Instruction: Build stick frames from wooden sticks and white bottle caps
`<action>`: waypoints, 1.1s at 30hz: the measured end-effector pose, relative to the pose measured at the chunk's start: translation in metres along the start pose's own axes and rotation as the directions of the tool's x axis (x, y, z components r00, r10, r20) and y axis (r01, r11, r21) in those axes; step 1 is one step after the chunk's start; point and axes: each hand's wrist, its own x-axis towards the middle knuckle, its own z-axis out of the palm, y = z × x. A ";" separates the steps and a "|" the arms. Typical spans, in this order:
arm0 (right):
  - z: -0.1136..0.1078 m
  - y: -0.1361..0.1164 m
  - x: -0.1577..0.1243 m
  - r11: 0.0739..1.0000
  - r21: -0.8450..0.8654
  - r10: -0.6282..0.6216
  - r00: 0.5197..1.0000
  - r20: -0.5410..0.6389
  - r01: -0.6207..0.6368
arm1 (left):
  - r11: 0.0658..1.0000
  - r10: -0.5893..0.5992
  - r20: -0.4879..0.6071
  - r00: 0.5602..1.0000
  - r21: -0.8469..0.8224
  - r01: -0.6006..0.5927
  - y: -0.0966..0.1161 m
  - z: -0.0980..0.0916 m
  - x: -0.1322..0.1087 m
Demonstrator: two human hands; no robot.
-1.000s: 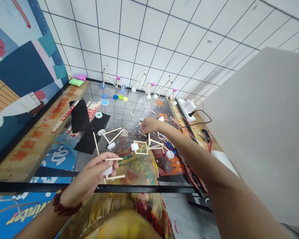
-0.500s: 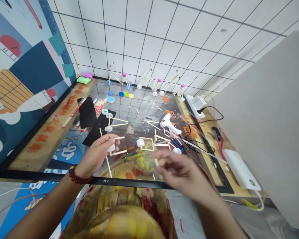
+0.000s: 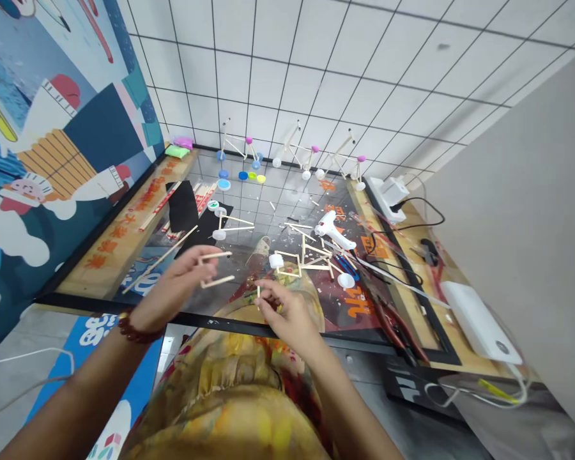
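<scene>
Your left hand [image 3: 177, 287] is clenched on a small frame of wooden sticks [image 3: 215, 268], whose two short rails lie roughly crosswise, pointing toward your right hand. Your right hand [image 3: 287, 313] has its grip closed on a short stick [image 3: 258, 298], which stands nearly upright at the fingertips and sits just right of the frame, with a small gap between them. The right hand is the nearer one to the stick-and-cap frame [image 3: 301, 262] lying just beyond it, which has two white caps. A second capped frame [image 3: 232, 223], also with two white caps, lies farther out, beyond your left hand. One glue gun [image 3: 333, 229] rests to the right of the nearer frame, and three pink-capped stick models [image 3: 294, 150] stand along the counter's [image 3: 76, 301] far edge.
</scene>
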 end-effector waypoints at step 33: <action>-0.139 0.011 0.266 0.889 -0.423 0.207 0.978 0.028 -0.176 | 0.954 0.218 0.056 0.974 0.197 -0.225 0.023 0.085 0.246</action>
